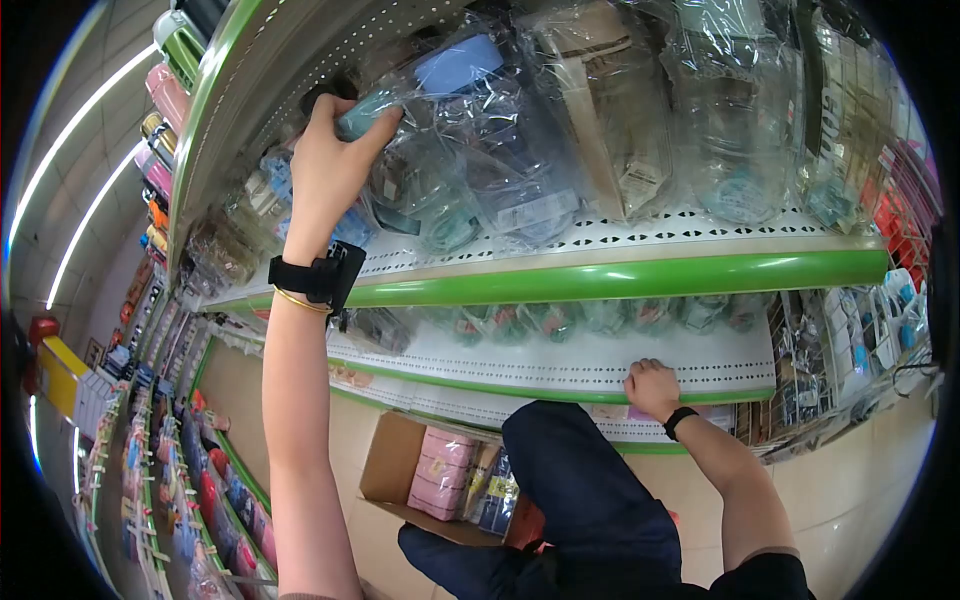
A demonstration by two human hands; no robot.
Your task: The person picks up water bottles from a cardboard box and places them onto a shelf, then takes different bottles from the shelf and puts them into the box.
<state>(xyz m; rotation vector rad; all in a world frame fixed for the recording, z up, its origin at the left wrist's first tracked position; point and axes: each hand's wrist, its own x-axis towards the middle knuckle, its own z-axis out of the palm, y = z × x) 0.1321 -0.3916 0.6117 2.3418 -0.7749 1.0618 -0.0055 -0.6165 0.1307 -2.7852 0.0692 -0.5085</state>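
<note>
My left hand [338,150] reaches up to the upper shelf, its thumb and fingers closed around the teal lid of a clear plastic water bottle [425,185] in a plastic bag. Right beside that bottle stands a wrapped bottle with a blue lid [460,65]. Farther right are wrapped bottles with a brown lid [590,30] and a pale green top [725,90]. My right hand [652,388] rests on the lower shelf [540,365] near its front edge, fingers curled and nothing visible in them.
Several greenish wrapped items [555,318] sit at the back of the lower shelf. An open cardboard box [390,455] with pink and dark packages stands on the floor beside my leg [590,470]. Wire baskets [800,370] hang at the right; stocked shelves [200,480] line the left.
</note>
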